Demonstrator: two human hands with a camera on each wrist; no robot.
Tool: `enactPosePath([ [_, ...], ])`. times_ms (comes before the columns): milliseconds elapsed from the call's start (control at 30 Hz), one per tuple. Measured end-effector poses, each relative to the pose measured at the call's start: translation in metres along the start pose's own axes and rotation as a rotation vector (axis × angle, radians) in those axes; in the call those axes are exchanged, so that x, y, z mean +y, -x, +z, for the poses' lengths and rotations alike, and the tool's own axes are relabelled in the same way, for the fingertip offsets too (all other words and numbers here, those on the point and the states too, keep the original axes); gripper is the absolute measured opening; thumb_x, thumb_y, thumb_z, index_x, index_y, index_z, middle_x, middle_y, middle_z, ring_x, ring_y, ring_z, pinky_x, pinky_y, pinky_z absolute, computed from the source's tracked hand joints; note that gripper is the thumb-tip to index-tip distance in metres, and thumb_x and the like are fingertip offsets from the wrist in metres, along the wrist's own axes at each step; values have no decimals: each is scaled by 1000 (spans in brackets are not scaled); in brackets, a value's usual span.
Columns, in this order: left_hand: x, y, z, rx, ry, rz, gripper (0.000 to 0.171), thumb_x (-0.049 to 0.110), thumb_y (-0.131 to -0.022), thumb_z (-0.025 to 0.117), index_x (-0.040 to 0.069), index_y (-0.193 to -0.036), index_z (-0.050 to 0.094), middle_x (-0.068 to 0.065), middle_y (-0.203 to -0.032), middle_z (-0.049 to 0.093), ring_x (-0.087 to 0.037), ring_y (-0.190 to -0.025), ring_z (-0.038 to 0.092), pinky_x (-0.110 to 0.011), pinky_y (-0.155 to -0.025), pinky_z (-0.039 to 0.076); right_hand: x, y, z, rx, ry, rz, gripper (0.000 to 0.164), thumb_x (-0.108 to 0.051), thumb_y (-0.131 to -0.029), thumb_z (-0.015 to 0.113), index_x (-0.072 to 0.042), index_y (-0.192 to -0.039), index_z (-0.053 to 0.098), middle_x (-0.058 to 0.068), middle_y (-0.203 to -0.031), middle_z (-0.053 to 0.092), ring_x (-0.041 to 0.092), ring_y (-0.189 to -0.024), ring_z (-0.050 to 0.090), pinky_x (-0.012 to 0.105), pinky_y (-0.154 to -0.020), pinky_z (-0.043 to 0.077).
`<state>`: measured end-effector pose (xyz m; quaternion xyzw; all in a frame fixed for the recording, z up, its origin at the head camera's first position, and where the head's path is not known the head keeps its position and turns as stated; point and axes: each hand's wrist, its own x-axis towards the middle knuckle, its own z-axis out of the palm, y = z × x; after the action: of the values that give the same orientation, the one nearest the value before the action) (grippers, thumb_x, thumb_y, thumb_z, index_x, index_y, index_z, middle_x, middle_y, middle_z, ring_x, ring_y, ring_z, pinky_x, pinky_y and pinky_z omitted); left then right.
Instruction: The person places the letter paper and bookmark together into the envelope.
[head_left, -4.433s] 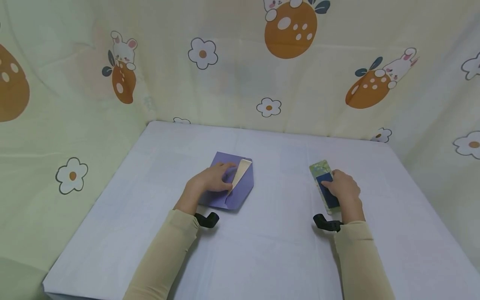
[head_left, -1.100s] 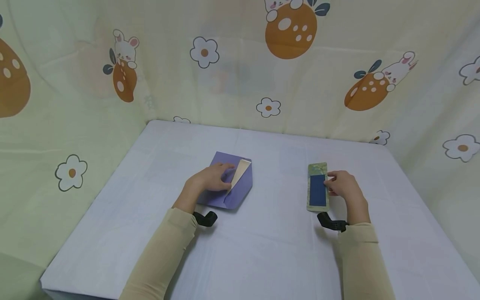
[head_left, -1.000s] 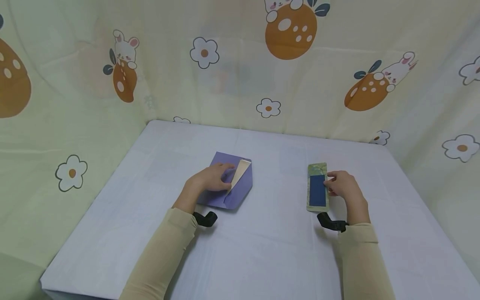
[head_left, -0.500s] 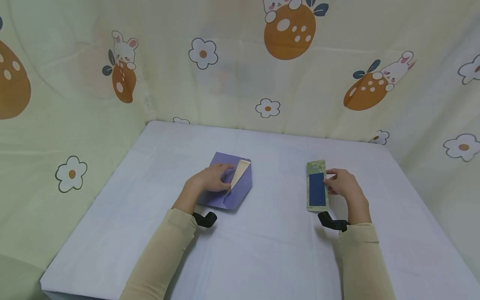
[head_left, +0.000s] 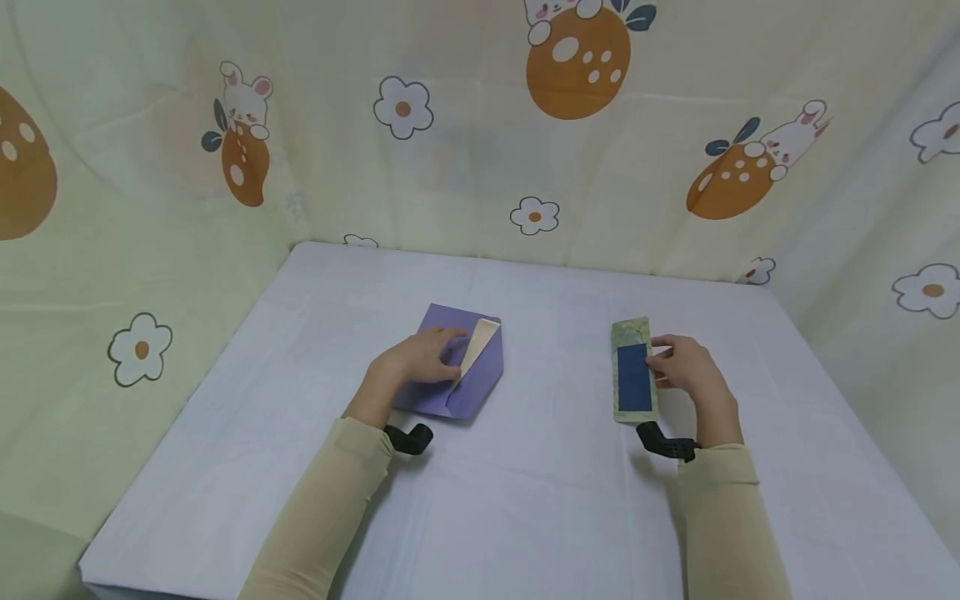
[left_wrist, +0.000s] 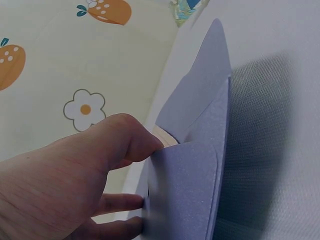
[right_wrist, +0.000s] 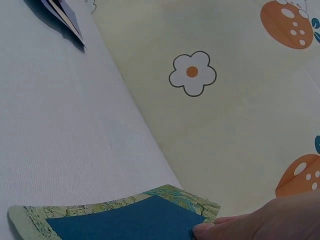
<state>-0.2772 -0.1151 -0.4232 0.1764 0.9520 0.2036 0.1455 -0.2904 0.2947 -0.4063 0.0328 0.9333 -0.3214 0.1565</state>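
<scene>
A purple paper envelope (head_left: 480,379) lies left of the table's middle, raised at one edge in the left wrist view. Cream paper (head_left: 482,336) shows in its opening. My left hand (head_left: 422,357) grips it, the thumb pressing at the pocket's rim and the other fingers partly hidden at its far side. To the right, a long narrow card (head_left: 632,332) with a green patterned border and a dark blue panel (head_left: 634,379) faces me. My right hand (head_left: 692,367) pinches its right edge, thumb on the blue panel. In the right wrist view the card (right_wrist: 112,204) looks slightly bent.
A white cloth covers the table (head_left: 555,483). Behind and at both sides hangs a pale yellow curtain (head_left: 465,183) printed with flowers and rabbits. A black wrist camera (head_left: 410,439) sits on the left wrist, and another black camera (head_left: 663,443) on the right.
Since the oldest frame, my right hand has gone from over the card to its right edge, and the card has turned straighter. Lately its top has edged up slightly. The left hand stays put.
</scene>
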Motion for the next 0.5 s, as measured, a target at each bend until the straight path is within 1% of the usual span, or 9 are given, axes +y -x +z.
enactPosePath([
  [167,-2,-1,1,0,3,2,68,33,-86,61,22,-147,34,-12,-150,35,-29,-139,35,-47,-110,33,1,0,0,-4,-12,-24,53,-13,-96,50,9,-142,32,33,-125,52,24,-88,67,32,-74,57],
  [367,-3,-1,2,4,3,4,68,33,-86,61,23,-147,34,-12,-150,35,-28,-138,36,-46,-110,33,2,-1,0,-13,-44,-33,53,-12,-96,50,8,-142,32,32,-124,51,26,-92,65,30,-73,57],
  [500,-1,0,2,4,10,0,67,33,-86,61,22,-147,34,-12,-150,35,-28,-138,35,-46,-110,33,2,-1,0,-14,-62,-35,54,-12,-96,50,8,-142,32,31,-124,51,24,-90,65,30,-73,57],
])
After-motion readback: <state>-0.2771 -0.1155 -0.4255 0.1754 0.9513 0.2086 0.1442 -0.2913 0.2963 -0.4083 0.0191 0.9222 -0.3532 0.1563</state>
